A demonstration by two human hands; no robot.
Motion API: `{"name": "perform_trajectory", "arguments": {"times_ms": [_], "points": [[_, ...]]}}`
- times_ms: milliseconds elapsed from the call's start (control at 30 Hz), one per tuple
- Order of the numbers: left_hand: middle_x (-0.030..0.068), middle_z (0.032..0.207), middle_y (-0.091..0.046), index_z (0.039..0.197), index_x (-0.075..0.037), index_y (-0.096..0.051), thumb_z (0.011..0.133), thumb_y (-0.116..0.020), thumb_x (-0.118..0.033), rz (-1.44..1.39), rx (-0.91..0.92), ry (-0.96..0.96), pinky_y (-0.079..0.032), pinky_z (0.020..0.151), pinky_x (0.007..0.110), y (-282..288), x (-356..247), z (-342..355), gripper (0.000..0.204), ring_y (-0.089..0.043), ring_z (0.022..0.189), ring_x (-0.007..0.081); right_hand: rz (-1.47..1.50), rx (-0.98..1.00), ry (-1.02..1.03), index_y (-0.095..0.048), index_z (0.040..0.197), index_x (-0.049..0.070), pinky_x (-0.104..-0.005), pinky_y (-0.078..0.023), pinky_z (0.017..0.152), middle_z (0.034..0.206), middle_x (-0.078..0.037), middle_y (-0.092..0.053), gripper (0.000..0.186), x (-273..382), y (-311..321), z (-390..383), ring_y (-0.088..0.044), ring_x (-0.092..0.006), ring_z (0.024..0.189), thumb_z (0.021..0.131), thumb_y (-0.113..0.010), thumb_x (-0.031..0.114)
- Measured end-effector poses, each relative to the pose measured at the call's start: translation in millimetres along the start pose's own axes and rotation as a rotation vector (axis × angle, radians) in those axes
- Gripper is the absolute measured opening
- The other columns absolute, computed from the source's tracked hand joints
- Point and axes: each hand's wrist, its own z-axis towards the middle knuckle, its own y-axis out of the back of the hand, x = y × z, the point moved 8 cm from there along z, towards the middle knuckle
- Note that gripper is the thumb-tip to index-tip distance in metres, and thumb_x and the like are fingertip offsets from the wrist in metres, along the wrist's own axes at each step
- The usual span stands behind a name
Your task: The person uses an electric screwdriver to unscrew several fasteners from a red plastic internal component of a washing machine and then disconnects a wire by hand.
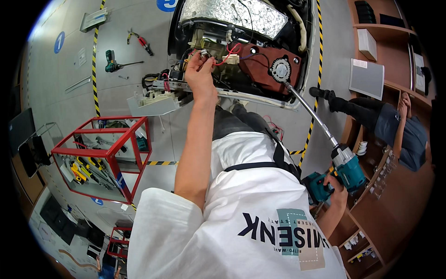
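An opened appliance [265, 69] with a dark frame, silver foil lining and a reddish-brown panel lies in front of me. My left hand [200, 72] is over its left part, fingertips pinched at a small white wire connector [203, 52]. Red wires [228, 56] loop beside it, near another pale connector [231, 59]. Low at the right, my right hand [336, 187] is wrapped round the handle of a teal cordless power drill [347, 171]. Its long metal shaft [313, 114] reaches up to the appliance, with the tip at the edge of a round silver part [280, 70].
Pliers [141, 42] and a green cordless screwdriver [114, 63] lie on the floor at left. A red-framed tool cart [109, 153] stands nearer, holding several hand tools. Another person [399, 125] is at the right by wooden shelving [385, 30]. A white plastic piece [155, 103] adjoins the appliance.
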Motion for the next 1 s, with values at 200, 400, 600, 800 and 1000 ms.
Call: {"name": "perform_trajectory", "arguments": {"times_ms": [200, 400, 600, 800, 1000], "points": [[0.0111, 0.091, -0.056, 0.113, 0.007, -0.047, 0.078, -0.056, 0.010, 0.088, -0.030, 0.025, -0.051, 0.064, 0.027, 2, -6, 12, 0.036, -0.060, 0.076, 0.0173, -0.089, 0.009, 0.010, -0.052, 0.107, -0.003, -0.0263, -0.040, 0.056, 0.067, -0.005, -0.053, 0.046, 5, -9, -1, -0.050, -0.0142, 0.055, 0.067, -0.069, 0.010], [0.0126, 0.090, -0.057, 0.113, 0.011, -0.045, 0.078, -0.056, 0.009, 0.108, -0.035, -0.036, -0.051, 0.066, 0.027, 4, -15, 35, 0.036, -0.061, 0.075, 0.0187, -0.051, 0.045, -0.005, -0.052, 0.107, -0.007, -0.0270, -0.042, 0.054, 0.067, -0.006, -0.054, 0.050, 4, -6, 1, -0.051, -0.0158, 0.055, 0.065, -0.072, 0.010], [0.0111, 0.090, -0.055, 0.114, 0.010, -0.044, 0.081, -0.053, 0.008, 0.143, 0.014, 0.090, -0.050, 0.068, 0.027, -19, -19, 34, 0.034, -0.060, 0.078, 0.0190, -0.039, 0.036, -0.024, -0.053, 0.106, -0.007, -0.0271, -0.040, 0.055, 0.066, -0.006, -0.053, 0.044, 2, -6, 1, -0.050, -0.0159, 0.055, 0.066, -0.068, 0.005], [0.0127, 0.088, -0.057, 0.113, 0.008, -0.044, 0.082, -0.050, 0.008, 0.141, 0.193, 0.212, -0.050, 0.074, 0.030, -22, -13, 57, 0.032, -0.058, 0.078, 0.0203, -0.043, 0.033, -0.033, -0.053, 0.105, -0.007, -0.0269, -0.040, 0.055, 0.066, -0.006, -0.053, 0.041, 5, -10, -1, -0.050, -0.0158, 0.055, 0.067, -0.065, 0.003], [0.0164, 0.092, -0.058, 0.112, 0.008, -0.045, 0.082, -0.050, 0.007, 0.239, 0.214, 0.223, -0.051, 0.075, 0.031, -31, -17, 52, 0.030, -0.059, 0.077, 0.0203, -0.019, 0.004, -0.050, -0.054, 0.102, -0.007, -0.0276, -0.041, 0.054, 0.065, -0.006, -0.053, 0.038, -2, 0, 2, -0.050, -0.0165, 0.054, 0.066, -0.064, 0.001]]}}
